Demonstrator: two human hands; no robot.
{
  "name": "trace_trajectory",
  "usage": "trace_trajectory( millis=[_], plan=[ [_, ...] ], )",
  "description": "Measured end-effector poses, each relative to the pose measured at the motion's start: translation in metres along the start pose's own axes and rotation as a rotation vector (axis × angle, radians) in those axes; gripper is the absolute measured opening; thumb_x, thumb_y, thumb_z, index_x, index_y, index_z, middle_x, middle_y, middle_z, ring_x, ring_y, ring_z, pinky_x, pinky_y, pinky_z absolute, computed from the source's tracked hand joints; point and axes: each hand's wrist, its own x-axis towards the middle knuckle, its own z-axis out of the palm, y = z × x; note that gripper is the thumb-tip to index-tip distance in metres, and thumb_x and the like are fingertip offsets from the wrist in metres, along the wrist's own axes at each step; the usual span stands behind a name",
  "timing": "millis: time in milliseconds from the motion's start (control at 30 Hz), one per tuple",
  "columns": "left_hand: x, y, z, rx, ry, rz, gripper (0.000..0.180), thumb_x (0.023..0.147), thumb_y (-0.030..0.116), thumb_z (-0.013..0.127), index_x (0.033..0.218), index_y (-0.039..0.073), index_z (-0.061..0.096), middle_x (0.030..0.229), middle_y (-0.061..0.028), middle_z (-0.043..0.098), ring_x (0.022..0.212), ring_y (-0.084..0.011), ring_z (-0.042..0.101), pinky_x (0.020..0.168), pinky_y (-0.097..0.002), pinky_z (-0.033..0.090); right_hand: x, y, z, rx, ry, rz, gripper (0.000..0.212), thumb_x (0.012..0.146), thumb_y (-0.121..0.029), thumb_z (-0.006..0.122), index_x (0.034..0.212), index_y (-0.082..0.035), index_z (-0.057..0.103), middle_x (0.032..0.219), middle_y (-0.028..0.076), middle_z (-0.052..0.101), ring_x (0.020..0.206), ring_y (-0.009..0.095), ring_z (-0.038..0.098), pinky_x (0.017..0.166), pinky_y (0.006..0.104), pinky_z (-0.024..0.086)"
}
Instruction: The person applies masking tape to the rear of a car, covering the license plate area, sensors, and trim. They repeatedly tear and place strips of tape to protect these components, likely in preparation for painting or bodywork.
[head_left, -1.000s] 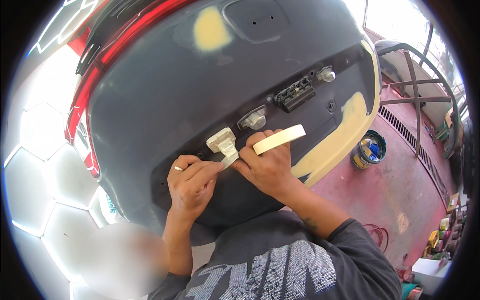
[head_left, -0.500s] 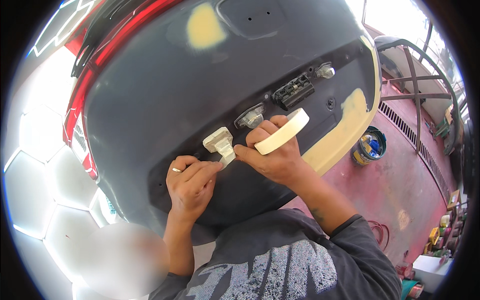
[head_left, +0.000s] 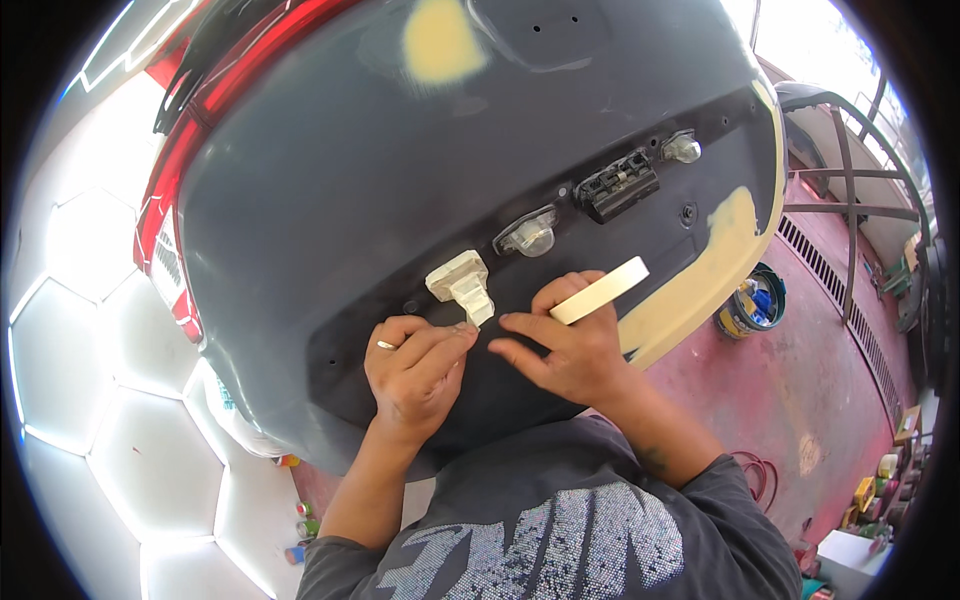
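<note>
A small fitting [head_left: 459,277] on the dark grey car tailgate [head_left: 320,200] is covered in pale masking tape, and a tail of tape hangs from its lower end. My left hand [head_left: 415,375], with a ring on one finger, pinches that tail between thumb and fingertips. Just to its right, my right hand [head_left: 580,350] carries a roll of masking tape [head_left: 602,291] hooked over its fingers. Its thumb and index finger are apart, close to the tail without touching it. Beyond the hands sit a clear lamp [head_left: 531,236] and a black latch unit [head_left: 619,186].
Another clear lamp [head_left: 683,148] is further right on the tailgate. Yellow filler [head_left: 690,290] covers its lower right edge. A bucket [head_left: 752,302] with rubbish stands on the red floor, near a drain grate [head_left: 810,262] and a metal frame [head_left: 850,200]. A red tail light [head_left: 165,250] borders the left.
My right hand has drawn away from the tape tail, its thumb and index finger parting, and the roll has turned more edge-on. The view has shifted slightly; my left hand still pinches the tail.
</note>
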Motion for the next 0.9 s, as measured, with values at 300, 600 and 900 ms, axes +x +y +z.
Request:
trace_trajectory(
  millis=[300,600,900],
  plan=[
    [-0.01,0.012,0.006,0.022,-0.099,-0.012,0.038,0.072,-0.002,0.091,0.108,0.011,0.088,0.098,-0.0008,0.085,0.094,-0.0246,0.076,0.076,-0.0387,0.054,0.002,-0.015,0.005,0.047,-0.155,0.187,0.039,0.072,-0.035,0.099,0.102,-0.013,0.085,0.098,0.003,0.064,0.093,0.029,0.064,0.086,0.0465,0.046],
    [-0.002,0.013,-0.032,-0.111,-0.027,-0.302,0.028,0.086,-0.009,0.082,0.111,0.003,0.084,0.107,-0.0113,0.085,0.1,-0.0299,0.077,0.093,-0.0383,0.061,-0.001,-0.018,0.026,-0.095,0.002,0.168,0.024,0.079,-0.036,0.095,0.086,-0.018,0.081,0.092,0.0,0.062,0.081,0.026,0.066,0.077,0.0464,0.045],
    [0.021,0.019,-0.025,-0.151,-0.104,-0.317,0.028,0.092,-0.005,0.082,0.118,0.003,0.083,0.104,-0.0098,0.084,0.098,-0.0219,0.077,0.091,-0.0353,0.058,-0.003,-0.012,0.037,-0.247,0.226,-0.122,0.018,0.073,-0.018,0.085,0.074,-0.019,0.068,0.083,-0.002,0.053,0.077,0.021,0.057,0.075,0.0435,0.039]
  ],
)
